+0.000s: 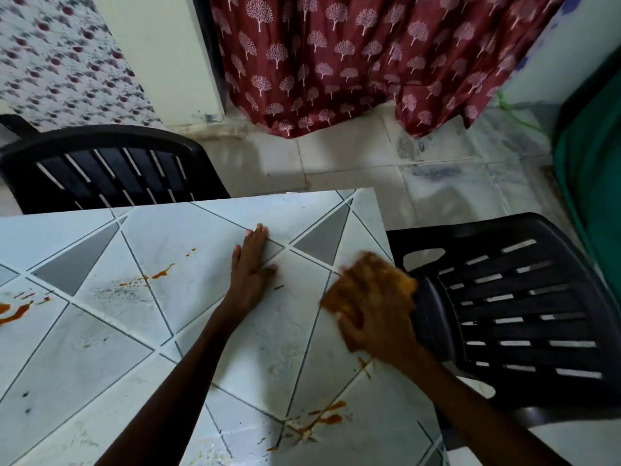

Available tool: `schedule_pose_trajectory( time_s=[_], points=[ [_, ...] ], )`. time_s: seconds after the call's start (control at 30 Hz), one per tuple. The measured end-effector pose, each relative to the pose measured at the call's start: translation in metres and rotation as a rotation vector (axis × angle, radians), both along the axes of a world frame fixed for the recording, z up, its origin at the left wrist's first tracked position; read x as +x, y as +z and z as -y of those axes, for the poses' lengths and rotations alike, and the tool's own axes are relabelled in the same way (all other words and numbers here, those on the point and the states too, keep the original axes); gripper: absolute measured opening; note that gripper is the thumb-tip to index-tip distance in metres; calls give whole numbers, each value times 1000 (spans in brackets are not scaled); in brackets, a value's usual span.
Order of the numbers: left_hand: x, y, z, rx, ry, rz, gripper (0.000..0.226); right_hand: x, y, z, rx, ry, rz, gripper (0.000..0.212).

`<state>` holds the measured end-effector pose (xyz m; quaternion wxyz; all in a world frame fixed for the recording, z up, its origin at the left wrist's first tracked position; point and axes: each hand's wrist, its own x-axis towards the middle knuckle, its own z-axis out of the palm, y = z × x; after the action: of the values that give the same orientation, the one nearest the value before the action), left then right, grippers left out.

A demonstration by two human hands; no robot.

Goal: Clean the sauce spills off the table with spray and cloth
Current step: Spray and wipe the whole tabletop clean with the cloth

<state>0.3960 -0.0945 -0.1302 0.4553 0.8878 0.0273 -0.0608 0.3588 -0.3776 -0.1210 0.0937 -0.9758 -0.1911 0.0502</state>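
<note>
Left hand lies flat on the table. Right hand seems to grip the blurry cloth. The nearest sauce is by the table's near right edge, closest to that hand.

Left grip, right grip bare; forearms bare to frame edge.

No words, numbers or signs can be read on the table, the chairs or the curtain.
</note>
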Motion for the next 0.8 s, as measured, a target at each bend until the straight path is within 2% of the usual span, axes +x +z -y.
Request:
schedule_pose_trajectory(
  time_s=[0.1, 0.2, 0.3, 0.4, 0.5, 0.53, 0.63, 0.73, 0.8],
  points=[
    [-7, 10, -15, -134, 89, 53, 60, 57, -3, -3, -70, -344, -37, 83],
    [-19, 16, -30, -66, 159, 150, 52, 131, -3, -53, -48, -495, -64, 85],
    [-29, 17, -52, 55, 174, 229, 37, 147, 0, -112, -33, -395, -20, 80],
    [-38, 15, -72, 131, 186, 283, 18, 88, 0, -144, 52, -58, 62, 78],
    [-40, 14, -78, 168, 182, 284, 13, 15, -2, -127, 150, 152, -1, 90],
    [-40, 14, -77, 176, 172, 287, 14, -3, -1, -114, 143, 123, -40, 94],
    [-43, 17, -72, 165, 176, 283, 17, -19, 0, -73, 9, -144, -40, 99],
    [-47, 21, -71, 119, 198, 284, 18, 30, 0, -65, -71, -287, -49, 96],
    [-52, 22, -77, 136, 197, 287, 18, 81, -1, -92, -61, -372, -27, 94]
  ],
)
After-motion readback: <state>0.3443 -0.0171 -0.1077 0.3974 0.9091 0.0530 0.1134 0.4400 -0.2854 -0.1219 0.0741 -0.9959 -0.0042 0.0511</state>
